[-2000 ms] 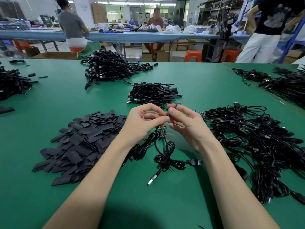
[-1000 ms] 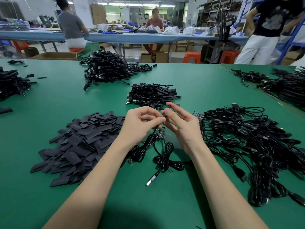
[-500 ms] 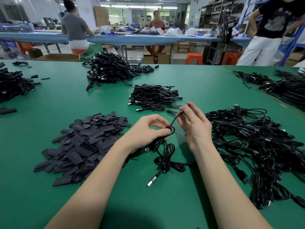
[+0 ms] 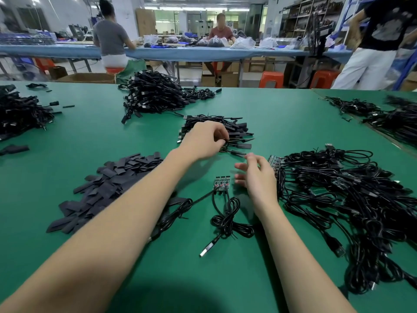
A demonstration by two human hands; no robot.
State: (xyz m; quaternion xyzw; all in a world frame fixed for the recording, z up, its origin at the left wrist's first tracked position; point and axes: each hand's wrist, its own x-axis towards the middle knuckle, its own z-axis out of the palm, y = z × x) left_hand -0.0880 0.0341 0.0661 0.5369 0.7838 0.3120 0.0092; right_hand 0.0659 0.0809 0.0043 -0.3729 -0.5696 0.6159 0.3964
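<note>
Pinching a sleeved cable point(image 4: 235, 152) between thumb and fingertips, left hand point(image 4: 203, 141) is at the near edge of the done pile point(image 4: 225, 125). The cable's sleeved end lies on the table point(image 4: 90, 136) just short of that pile. Right hand point(image 4: 255, 175) holds nothing, fingers loose, hovering between the board strip point(image 4: 222, 184) and the raw heap point(image 4: 338, 188).

Risks as I read it:
- Release lands short. The sleeved end is outside the pile, near the right fingertips, so it could get swept back into the work area and mixed with raw ones.
- Left fingers look to be in among the pile's loops. Pulling out could snag finished cables and drag them along.
- Right wrist is just beside the heap. A reach may hook a loop and pull a tangle onto the strip.
- Strip's leads run to the coil point(image 4: 230, 220) between the forearms. A brush there could yank the boards.
- Sleeves point(image 4: 112, 184) lie beside the left forearm and scatter easily.
</note>
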